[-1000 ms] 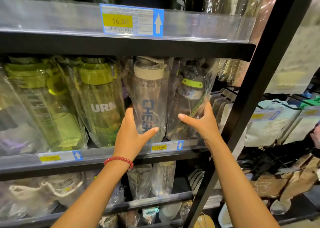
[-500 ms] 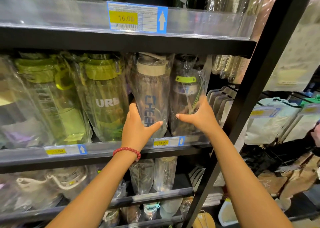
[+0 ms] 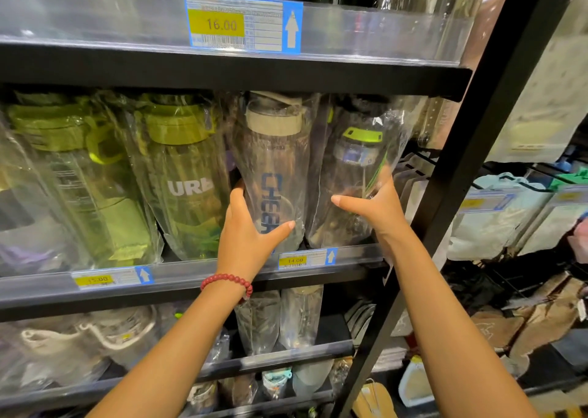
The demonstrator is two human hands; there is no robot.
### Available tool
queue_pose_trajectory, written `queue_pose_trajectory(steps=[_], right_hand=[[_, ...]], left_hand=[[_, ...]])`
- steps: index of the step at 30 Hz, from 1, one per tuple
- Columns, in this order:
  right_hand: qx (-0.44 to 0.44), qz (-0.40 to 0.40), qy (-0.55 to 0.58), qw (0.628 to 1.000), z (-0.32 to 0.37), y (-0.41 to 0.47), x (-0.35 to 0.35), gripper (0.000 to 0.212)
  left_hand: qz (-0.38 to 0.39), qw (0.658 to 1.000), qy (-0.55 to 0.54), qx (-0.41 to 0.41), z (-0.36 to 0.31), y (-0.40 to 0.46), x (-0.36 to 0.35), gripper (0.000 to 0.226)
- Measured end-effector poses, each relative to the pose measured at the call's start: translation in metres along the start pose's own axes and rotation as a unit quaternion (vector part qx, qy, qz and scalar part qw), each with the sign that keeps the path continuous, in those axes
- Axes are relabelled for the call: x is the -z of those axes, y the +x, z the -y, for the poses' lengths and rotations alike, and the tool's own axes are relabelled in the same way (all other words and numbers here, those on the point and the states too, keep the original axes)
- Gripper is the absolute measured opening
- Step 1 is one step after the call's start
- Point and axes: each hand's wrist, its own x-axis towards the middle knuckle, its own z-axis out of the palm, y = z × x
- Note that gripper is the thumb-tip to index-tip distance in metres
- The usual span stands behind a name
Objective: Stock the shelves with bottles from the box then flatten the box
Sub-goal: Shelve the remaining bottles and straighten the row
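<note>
Black metal shelf; both hands cupped around glossy plastic-wrapped clear bottles.

I note a black metal shelving unit with clear plastic label strips; price tags read 16.00 and 14.00. A black upright post slants across at right. Beyond it, a neighbouring rack holds pale bagged goods. Lighting is bright, glaring off the plastic.
</note>
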Motion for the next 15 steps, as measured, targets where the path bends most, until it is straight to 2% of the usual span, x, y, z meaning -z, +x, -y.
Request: queue_pose_trajectory(steps=[3,7,10,13,15], right_hand=[[-0.006,0.036,-0.009,0.999,-0.003,0.0,-0.002,0.107],[-0.033,0.089,-0.044,0.995,-0.017,-0.005,-0.008,0.117],[-0.031,0.08,-0.034,0.996,-0.018,-0.01,-0.009,0.118],[-0.011,0.057,-0.035,0.998,-0.014,-0.011,-0.006,0.099],[-0.001,0.04,-0.025,0.999,-0.011,-0.012,-0.005,0.097]], left_hand=[[-0.003,1.0,-0.001,0.001,0.0,-0.002,-0.001,0.094],[0.0,1.0,0.006,0.002,-0.001,-0.001,-0.001,0.093],[0.002,1.0,0.008,0.004,0.0,-0.001,0.0,0.091],[-0.002,1.0,0.012,0.004,0.0,-0.002,0.0,0.091],[-0.002,1.0,0.013,0.006,0.0,-0.002,-0.001,0.093]])
